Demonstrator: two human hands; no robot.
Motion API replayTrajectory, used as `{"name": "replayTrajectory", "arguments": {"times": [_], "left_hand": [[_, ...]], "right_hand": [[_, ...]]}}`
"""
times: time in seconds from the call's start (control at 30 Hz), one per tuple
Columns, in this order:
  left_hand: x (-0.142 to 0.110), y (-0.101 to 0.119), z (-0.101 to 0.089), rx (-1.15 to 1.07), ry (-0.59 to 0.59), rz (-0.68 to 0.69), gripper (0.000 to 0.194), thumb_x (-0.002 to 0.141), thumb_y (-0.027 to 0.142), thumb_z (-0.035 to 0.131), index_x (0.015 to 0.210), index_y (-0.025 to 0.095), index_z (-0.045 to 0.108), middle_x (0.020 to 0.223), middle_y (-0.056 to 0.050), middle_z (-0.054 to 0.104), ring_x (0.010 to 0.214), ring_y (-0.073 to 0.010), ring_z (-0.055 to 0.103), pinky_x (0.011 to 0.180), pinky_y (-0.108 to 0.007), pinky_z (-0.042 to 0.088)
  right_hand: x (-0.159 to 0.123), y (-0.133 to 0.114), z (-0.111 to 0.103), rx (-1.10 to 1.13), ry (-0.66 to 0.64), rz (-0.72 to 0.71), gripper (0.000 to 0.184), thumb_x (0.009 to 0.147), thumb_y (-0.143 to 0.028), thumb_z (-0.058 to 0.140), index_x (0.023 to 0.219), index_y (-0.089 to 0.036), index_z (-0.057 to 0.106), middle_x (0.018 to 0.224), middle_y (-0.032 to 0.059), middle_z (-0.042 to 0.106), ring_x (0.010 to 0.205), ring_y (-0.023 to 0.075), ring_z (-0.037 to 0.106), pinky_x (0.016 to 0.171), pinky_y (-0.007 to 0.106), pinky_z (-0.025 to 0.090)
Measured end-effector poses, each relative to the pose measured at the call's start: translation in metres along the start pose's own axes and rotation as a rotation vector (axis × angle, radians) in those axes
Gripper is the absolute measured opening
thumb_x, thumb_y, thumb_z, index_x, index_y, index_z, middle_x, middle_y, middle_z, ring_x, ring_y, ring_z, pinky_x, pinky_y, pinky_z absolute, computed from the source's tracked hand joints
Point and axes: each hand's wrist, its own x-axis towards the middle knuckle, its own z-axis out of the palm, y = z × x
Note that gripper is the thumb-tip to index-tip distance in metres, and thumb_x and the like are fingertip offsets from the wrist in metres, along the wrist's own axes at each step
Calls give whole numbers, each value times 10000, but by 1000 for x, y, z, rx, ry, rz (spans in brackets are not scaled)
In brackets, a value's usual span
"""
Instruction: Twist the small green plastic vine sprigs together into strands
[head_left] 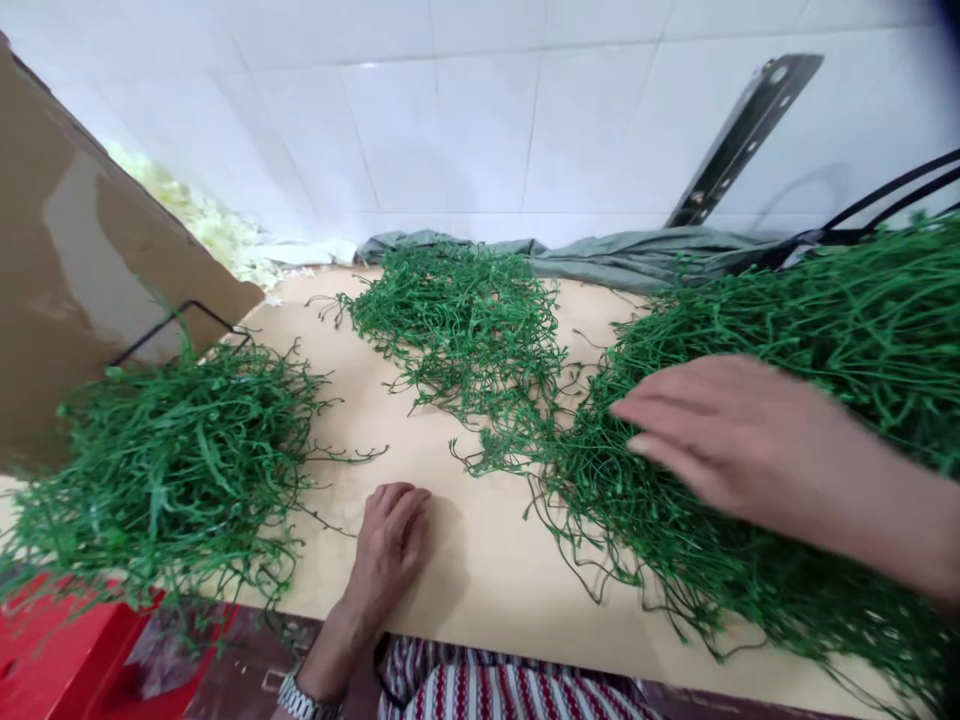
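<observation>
A large heap of thin green stems with small bud-like tips (pixel 847 330) fills the right side of the table. Over its left edge reaches my right hand (pixel 712 430), slightly blurred, fingers stretched and the thumb a little apart; I see no stem held between them. My left hand (pixel 391 535) rests on the tabletop near the front edge, its fingers curled in and nothing showing in them. A smaller pile of the same stems (pixel 457 310) lies at the back middle, its strands running into the right heap. Another green bunch (pixel 180 470) is left of my left hand.
The pale tabletop (pixel 480 550) ends at a white tiled wall (pixel 480 120). Green cloth (pixel 622 258) lies along the wall's base. At left stand a cardboard sheet (pixel 90 250) and a red plastic object (pixel 67 650). A metal bracket (pixel 742 140) and black cables (pixel 892 195) are at back right.
</observation>
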Motion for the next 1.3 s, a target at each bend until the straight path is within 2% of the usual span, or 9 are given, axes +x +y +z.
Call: {"name": "replayTrajectory", "arguments": {"times": [0.07,0.23,0.4,0.5,0.77,0.93,1.03,1.17,1.3], "left_hand": [[8,1,-7,-38,58,14,163,837,120,426,938,165,546,891,-78,567,856,-178,531,736,-301,457],[65,-5,-22,12,176,15,156,839,157,427,893,163,573,861,-74,587,862,-185,552,777,-303,451],[122,-15,-17,350,-35,-240,262,824,189,404,1022,154,572,978,-106,598,960,-239,553,820,-346,434],[132,-16,-4,438,-226,-249,262,801,178,407,964,176,612,941,-108,624,946,-267,573,792,-363,438],[114,-2,8,424,-382,-158,347,840,200,333,1074,172,587,959,-114,657,921,-276,610,771,-366,447],[102,3,-10,445,-391,-245,454,874,238,294,1316,195,387,998,-111,665,901,-282,627,688,-359,461],[106,9,-37,437,-405,-311,406,875,278,306,1236,232,487,930,-94,692,885,-298,636,671,-366,456],[151,8,-79,434,-219,-347,365,870,383,303,991,263,626,787,-66,701,810,-288,648,643,-341,446],[227,-24,-94,384,-19,-252,379,856,382,310,1028,227,609,984,-84,674,925,-265,609,742,-341,448]], "right_hand": [[15,-23,15,15,-130,-52,243,852,-278,515,1051,-177,612,992,72,645,916,213,573,810,381,452],[41,-70,73,15,-191,-148,431,805,-175,557,1228,-172,475,1268,101,506,1193,273,407,948,450,337],[35,-78,98,42,-325,-196,492,769,-265,611,1221,-130,471,1089,125,589,1144,293,432,991,483,248],[31,-77,98,79,-347,-167,369,799,-272,571,1142,-143,524,1004,98,600,1093,276,457,980,471,260],[32,-74,86,105,-359,-144,242,820,-224,525,1033,-113,555,945,98,587,1018,251,468,942,442,297],[31,-77,83,140,-354,-102,279,834,-224,519,1086,-105,523,1010,114,584,1064,252,455,938,430,301],[32,-79,81,195,-338,-67,343,853,-232,496,1178,-129,467,1112,115,563,1140,252,422,953,421,294],[37,-80,79,232,-299,-57,392,881,-276,461,1257,-187,397,1246,87,506,1215,247,379,971,420,290],[45,-81,79,162,-198,-109,358,868,-350,487,1187,-191,456,1205,61,544,1172,239,430,924,396,361]]}}
